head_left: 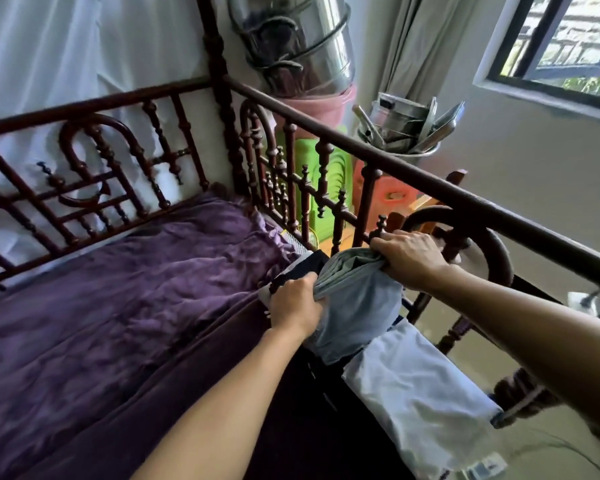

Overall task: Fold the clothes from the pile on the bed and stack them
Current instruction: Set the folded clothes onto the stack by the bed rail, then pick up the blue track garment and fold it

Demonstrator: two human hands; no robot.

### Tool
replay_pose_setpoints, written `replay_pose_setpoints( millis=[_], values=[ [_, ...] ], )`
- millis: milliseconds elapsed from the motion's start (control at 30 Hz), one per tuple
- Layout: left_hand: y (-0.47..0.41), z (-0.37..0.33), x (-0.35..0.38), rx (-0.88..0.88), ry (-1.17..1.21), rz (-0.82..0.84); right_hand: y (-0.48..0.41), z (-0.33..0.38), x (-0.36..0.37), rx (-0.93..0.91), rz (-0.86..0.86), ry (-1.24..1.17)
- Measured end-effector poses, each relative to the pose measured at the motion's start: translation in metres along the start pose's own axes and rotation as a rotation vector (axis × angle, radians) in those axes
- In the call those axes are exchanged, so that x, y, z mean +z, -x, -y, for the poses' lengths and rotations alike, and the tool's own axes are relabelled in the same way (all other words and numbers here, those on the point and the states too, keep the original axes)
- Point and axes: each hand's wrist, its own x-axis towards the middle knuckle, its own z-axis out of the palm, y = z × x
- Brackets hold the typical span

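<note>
Fingers: your left hand [293, 304] has its fingers [305, 284] curled over a bunched edge of the grey-blue garment [357, 306]. The thumb is hidden in the cloth. Your right hand [411, 254] pinches the same edge further along, its fingertips [381, 245] folded down into the gathered fabric. Neither hand is spread; both are clamped.

Held edge: it runs between the two grips from low-left to high-right, slack and rucked in the middle. The right hand sits farther from you, just beside the wooden rail [361, 147]. The left hand is nearer you, on the side of the purple sheet [118, 289].

Garment: its long axis goes crosswise to that edge, from the fingers back toward you. The lower end drapes over a white garment [420, 393]. A dark garment [309, 263] shows beneath it by the left hand. All three crowd against the rail.

Judgement: this looks like lifting the piece off the others to spread it. The open sheet lies to your left, so the carry likely goes that way, left hand leading. You cannot tell which end is collar or hem. One risk is that the lower end drags the white piece along.
</note>
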Motion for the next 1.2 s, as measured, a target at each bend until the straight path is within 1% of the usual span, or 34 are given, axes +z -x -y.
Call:
replay_pose_setpoints(
  millis=[67, 133, 233, 300, 433, 533, 633, 700, 767, 867, 1000, 1100, 1200],
  values=[
    [-0.018, 0.006, 0.026, -0.074, 0.043, 0.057, -0.027, -0.015, 0.027, -0.044, 0.062, -0.003],
    [-0.036, 0.013, 0.054, -0.185, 0.084, 0.128, -0.056, -0.028, 0.061, -0.097, 0.142, -0.008],
    [-0.065, 0.028, 0.092, -0.299, 0.068, 0.172, -0.099, -0.039, 0.111, -0.133, 0.245, -0.037],
    [-0.087, 0.041, 0.105, -0.364, 0.017, 0.161, -0.125, -0.038, 0.142, -0.132, 0.254, -0.071],
    [-0.122, 0.071, 0.12, -0.448, -0.086, 0.08, -0.17, -0.024, 0.189, -0.174, 0.236, -0.081],
    [-0.134, 0.093, 0.133, -0.477, -0.233, 0.078, -0.193, -0.018, 0.223, -0.176, 0.232, -0.086],
    [-0.131, 0.106, 0.154, -0.433, -0.365, 0.244, -0.201, -0.016, 0.262, -0.2, 0.268, -0.068],
    [-0.12, 0.109, 0.17, -0.462, -0.319, 0.393, -0.197, -0.012, 0.287, -0.188, 0.332, -0.085],
    [-0.109, 0.111, 0.181, -0.498, -0.245, 0.466, -0.191, -0.006, 0.305, -0.14, 0.391, -0.119],
    [-0.096, 0.109, 0.182, -0.495, -0.207, 0.44, -0.186, 0.0, 0.309, -0.106, 0.415, -0.112],
    [-0.071, 0.102, 0.151, -0.523, -0.179, 0.408, -0.188, 0.009, 0.276, -0.148, 0.384, 0.008],
    [-0.04, 0.101, 0.106, -0.587, -0.176, 0.384, -0.189, 0.034, 0.231, -0.195, 0.402, -0.104],
    [-0.002, 0.1, 0.047, -0.659, -0.204, 0.318, -0.178, 0.073, 0.178, -0.31, 0.396, -0.181]
  ],
)
